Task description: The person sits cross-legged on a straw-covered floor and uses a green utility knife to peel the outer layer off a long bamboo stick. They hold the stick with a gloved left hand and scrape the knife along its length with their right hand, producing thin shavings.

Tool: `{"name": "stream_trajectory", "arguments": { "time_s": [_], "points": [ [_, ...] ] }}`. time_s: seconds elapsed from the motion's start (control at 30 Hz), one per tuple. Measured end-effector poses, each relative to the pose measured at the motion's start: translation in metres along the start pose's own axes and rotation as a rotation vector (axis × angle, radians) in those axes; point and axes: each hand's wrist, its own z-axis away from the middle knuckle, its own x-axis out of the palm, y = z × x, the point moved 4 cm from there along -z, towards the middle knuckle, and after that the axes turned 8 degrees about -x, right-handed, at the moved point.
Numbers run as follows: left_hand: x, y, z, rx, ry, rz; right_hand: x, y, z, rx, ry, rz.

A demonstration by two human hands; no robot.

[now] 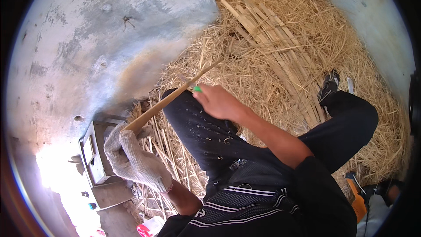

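Note:
My left hand (138, 162), in a pale knitted glove, is closed around the lower end of a long bamboo strip (160, 106). The strip slants up and to the right across my bent left knee and narrows toward its far tip. Over the knee, my bare right hand (221, 102) is closed on a small tool with a green handle (197, 89), held against or just beside the strip. Its working end is too blurred to make out. Light curled shavings (226, 140) lie scattered on my dark trousers (199, 129).
A bundle of long split strips (280, 44) lies on loose straw (346, 52) ahead and to the right. A worn wall (131, 4) rises at left, above a wooden box-like frame (103, 175). A red-lidded container (151, 227) sits at lower left, an orange object (357, 202) at lower right.

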Motion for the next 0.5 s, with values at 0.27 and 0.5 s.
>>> {"name": "stream_trajectory", "arguments": {
  "time_s": [0.27,0.5],
  "points": [
    [0.000,-0.004,-0.003,0.042,-0.114,0.074,0.017,-0.088,0.040,-0.241,0.067,0.261],
    [0.002,0.005,0.001,0.022,-0.175,0.129,0.017,-0.023,0.028,-0.128,0.246,0.407]
  ]
}}
